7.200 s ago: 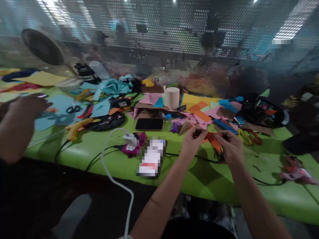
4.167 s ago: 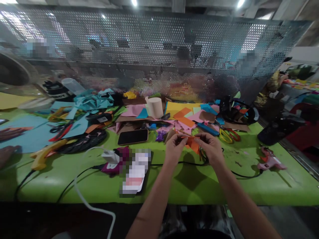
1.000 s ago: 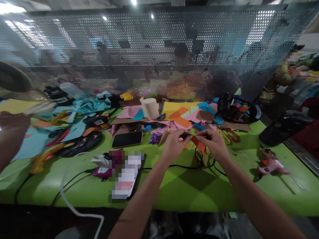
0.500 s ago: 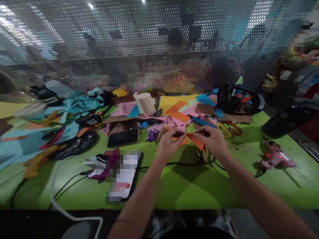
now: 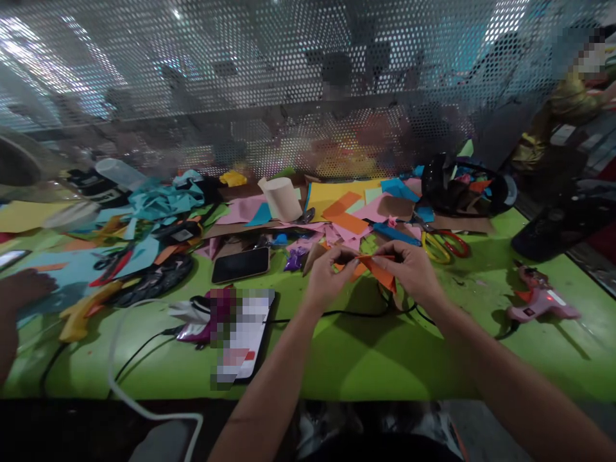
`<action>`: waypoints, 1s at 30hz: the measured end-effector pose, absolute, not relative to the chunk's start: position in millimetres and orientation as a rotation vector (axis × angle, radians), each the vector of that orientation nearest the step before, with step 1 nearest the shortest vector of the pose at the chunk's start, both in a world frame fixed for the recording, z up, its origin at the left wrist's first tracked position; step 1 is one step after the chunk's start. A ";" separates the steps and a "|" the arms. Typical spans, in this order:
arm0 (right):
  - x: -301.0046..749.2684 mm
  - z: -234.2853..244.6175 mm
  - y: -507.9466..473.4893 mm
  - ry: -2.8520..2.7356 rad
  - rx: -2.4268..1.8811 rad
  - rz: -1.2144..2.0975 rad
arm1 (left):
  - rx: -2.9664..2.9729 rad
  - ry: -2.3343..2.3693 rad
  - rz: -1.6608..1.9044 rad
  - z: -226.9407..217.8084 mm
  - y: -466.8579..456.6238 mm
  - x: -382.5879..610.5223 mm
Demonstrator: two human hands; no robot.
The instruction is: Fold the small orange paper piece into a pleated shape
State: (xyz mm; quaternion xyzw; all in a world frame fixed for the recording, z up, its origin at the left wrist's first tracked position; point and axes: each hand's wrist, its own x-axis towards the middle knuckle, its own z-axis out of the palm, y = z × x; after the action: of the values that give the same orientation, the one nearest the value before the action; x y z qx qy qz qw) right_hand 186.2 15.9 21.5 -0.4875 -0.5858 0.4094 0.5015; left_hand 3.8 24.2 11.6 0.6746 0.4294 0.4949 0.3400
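Both my hands meet over the green table point(image 5: 385, 359) and pinch one small orange paper piece point(image 5: 380, 272). My left hand point(image 5: 327, 277) grips its left end with thumb and fingers closed. My right hand point(image 5: 409, 269) holds the right side, fingers curled over the fold. The paper hangs a little above the table, just over a black cable point(image 5: 337, 314). Loose pink and orange paper scraps point(image 5: 346, 224) lie just beyond my hands.
Yellow-and-red scissors point(image 5: 440, 244) lie right of my hands, a pink glue gun point(image 5: 539, 305) farther right. A dark phone point(image 5: 240, 264), a paper roll point(image 5: 283, 199), a yellow glue gun point(image 5: 86, 311) and blue paper scraps point(image 5: 158, 199) sit left. Another person's hand point(image 5: 22, 289) rests at far left. A perforated screen point(image 5: 289, 96) stands behind.
My hands have stayed together on the orange piece, turning and pinching it slightly. The view has shifted; the other person's hand at the left has come down onto the table.
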 end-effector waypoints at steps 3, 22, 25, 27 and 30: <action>186.4 21.4 15.8 -1.428 -1.172 0.988 | 1.761 1.117 1.300 12.7 23.9 3.8; 187.7 22.5 15.3 -1.418 -1.203 0.962 | 1.789 1.076 1.252 16.2 23.6 2.0; 187.1 22.6 15.0 -1.420 -1.187 0.998 | 1.812 1.077 1.250 16.4 23.0 3.0; 186.1 23.1 14.3 -1.433 -1.174 1.003 | 1.808 1.055 1.269 14.7 23.5 3.3; 184.9 23.5 13.5 -1.451 -1.175 0.983 | 1.774 1.027 1.300 10.7 25.4 3.0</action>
State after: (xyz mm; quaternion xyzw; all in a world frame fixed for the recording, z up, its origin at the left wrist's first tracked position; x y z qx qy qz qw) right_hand 184.9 13.5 23.5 -0.4846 -0.5981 0.4052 0.4933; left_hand 3.0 25.4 10.7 0.6847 0.3964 0.5019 0.3496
